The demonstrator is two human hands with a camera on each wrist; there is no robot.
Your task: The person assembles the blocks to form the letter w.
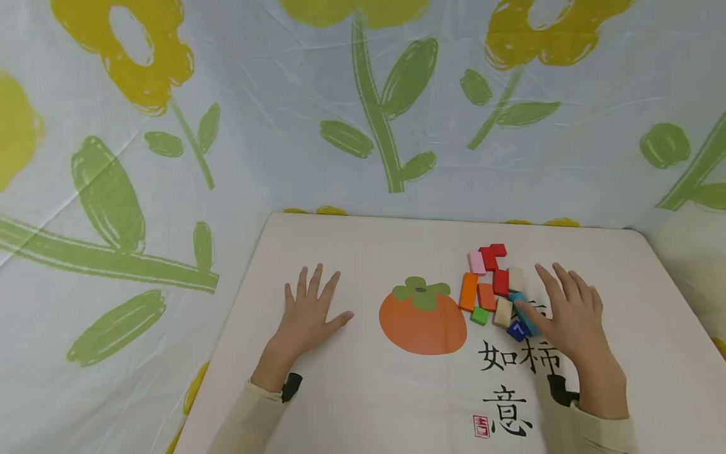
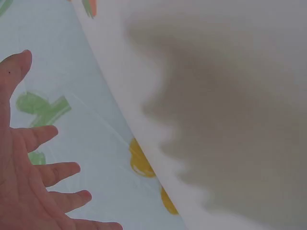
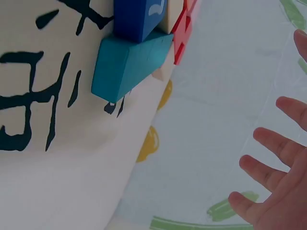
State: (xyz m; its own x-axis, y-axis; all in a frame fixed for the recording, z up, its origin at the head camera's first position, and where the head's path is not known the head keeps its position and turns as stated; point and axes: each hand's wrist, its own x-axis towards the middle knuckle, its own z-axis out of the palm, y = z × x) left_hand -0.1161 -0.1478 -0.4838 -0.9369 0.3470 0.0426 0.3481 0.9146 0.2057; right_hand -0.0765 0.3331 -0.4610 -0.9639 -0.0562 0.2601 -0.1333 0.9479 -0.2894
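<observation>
My left hand [image 1: 306,318] has its fingers spread over the left part of the table and holds nothing. In the left wrist view, this hand [image 2: 29,167] appears raised off the surface. On the right, my other hand [image 1: 575,321] is also spread and empty, beside a cluster of small coloured blocks. Its thumb overlaps the teal block [image 1: 531,323] in the head view, but the right wrist view shows fingers [image 3: 280,146] apart from that block. Around it lie a dark blue block [image 1: 517,331] marked 7, a green block [image 1: 479,315], an orange block [image 1: 468,291] and several red, pink and beige ones.
The pale table mat [image 1: 340,403] carries a printed persimmon [image 1: 422,325] between the hands and black characters [image 1: 507,410] near the right forearm. A flower-patterned cloth [image 1: 272,126] hangs behind and to the left of the table.
</observation>
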